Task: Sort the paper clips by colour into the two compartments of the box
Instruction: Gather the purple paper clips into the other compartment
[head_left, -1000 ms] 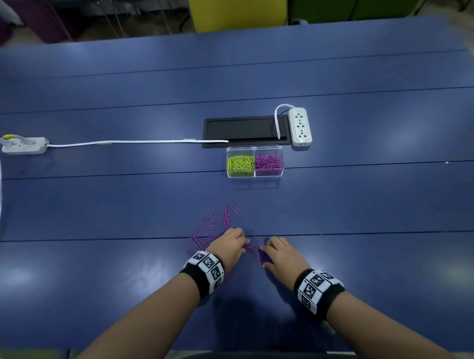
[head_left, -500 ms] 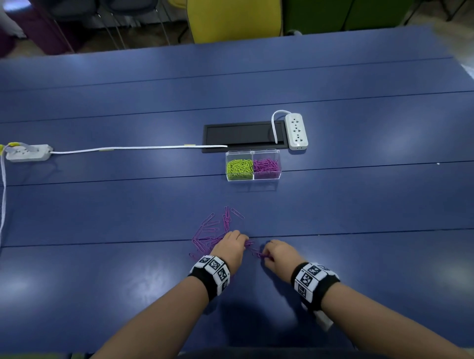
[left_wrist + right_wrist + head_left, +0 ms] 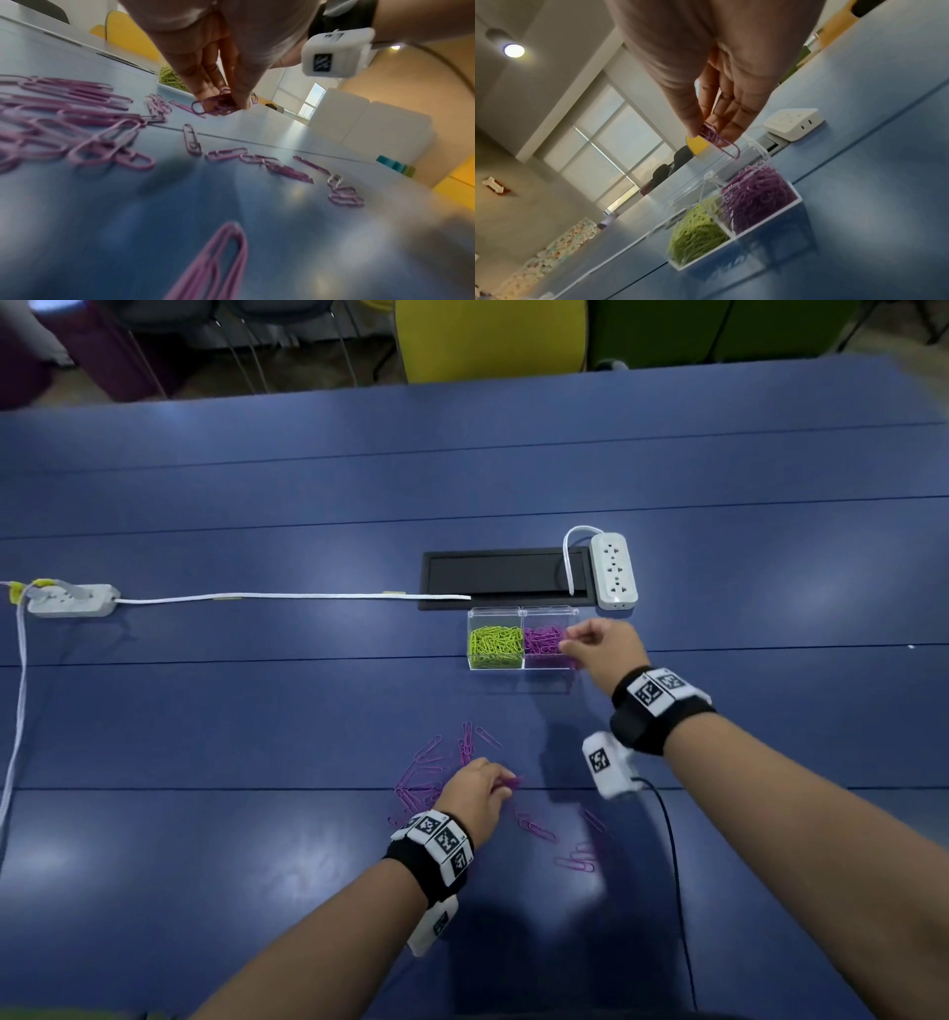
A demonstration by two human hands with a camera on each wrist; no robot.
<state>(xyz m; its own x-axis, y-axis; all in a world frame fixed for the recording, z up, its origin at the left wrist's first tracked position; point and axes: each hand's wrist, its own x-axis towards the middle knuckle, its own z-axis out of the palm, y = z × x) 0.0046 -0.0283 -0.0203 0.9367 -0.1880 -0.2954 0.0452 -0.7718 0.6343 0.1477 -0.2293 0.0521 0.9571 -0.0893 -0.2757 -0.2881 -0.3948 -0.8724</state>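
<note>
Since the earlier frame, right hand (image 3: pixel 601 642) has travelled from the near pile to the clear box (image 3: pixel 521 613) and now sits above its right compartment, thumb and fingertips (image 3: pixel 727 132) pinching a few purple clips (image 3: pixel 718 139). Left hand (image 3: pixel 475 793) remains low at the loose purple clips (image 3: pixel 426 770), its fingertips (image 3: pixel 213 92) pinching a small bunch (image 3: pixel 218 104) on the blue table (image 3: pixel 205 711). Green clips (image 3: pixel 494 647) fill the left compartment, purple clips the right.
</note>
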